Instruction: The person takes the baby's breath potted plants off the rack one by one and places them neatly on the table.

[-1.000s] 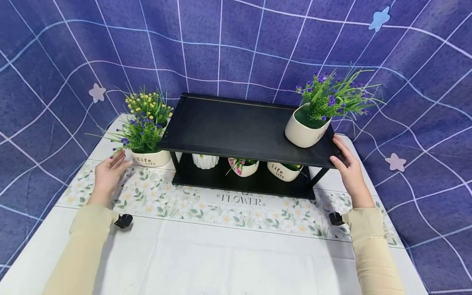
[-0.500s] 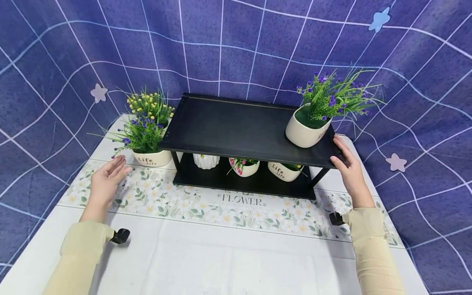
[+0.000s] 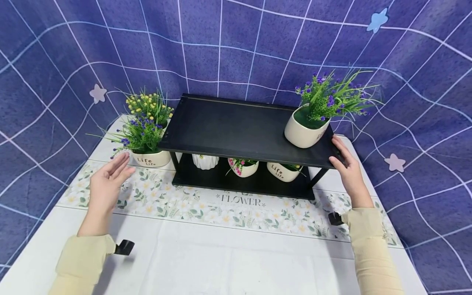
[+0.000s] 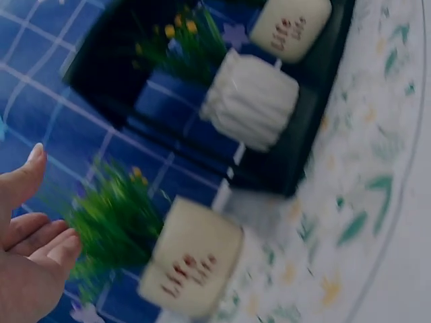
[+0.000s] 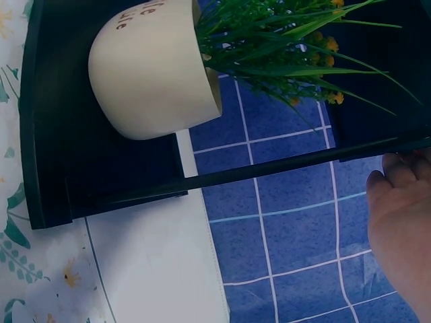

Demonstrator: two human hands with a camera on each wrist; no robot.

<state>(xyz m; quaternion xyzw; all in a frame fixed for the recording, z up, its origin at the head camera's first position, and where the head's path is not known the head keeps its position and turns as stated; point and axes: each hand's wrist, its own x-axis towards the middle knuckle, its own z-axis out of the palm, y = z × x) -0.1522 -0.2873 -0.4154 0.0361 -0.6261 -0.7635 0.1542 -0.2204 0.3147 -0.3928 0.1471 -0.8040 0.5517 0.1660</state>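
Observation:
My left hand (image 3: pixel 107 180) hovers in front of a white "Life" pot (image 3: pixel 151 159) with purple flowers, apart from it, fingers extended and thumb spread. In the left wrist view that hand (image 4: pixel 34 262) is beside the pot's green leaves (image 4: pixel 111 225). At the other end, my right hand (image 3: pixel 348 170) rests against the right edge of a black two-tier shelf (image 3: pixel 228 127), thumb near the front corner. Its fingertips touch the upper board's end in the right wrist view. A white pot (image 3: pixel 304 131) with purple flowers stands on the top board, near that hand.
On the lower board stand a ribbed white pot (image 3: pixel 205 161), a pot with pink flowers (image 3: pixel 243 168) and another "Life" pot (image 3: pixel 283 171). Yellow flowers (image 3: pixel 145 104) rise behind the left pot. A purple-blue curtain (image 3: pixel 236 49) hangs behind; a floral strip (image 3: pixel 221 211) crosses the white tabletop.
My left hand has drawn back slightly from the purple-flowered pot, its wrist moving toward me and its fingers spreading wider. The right hand, the shelf and the pots stay put.

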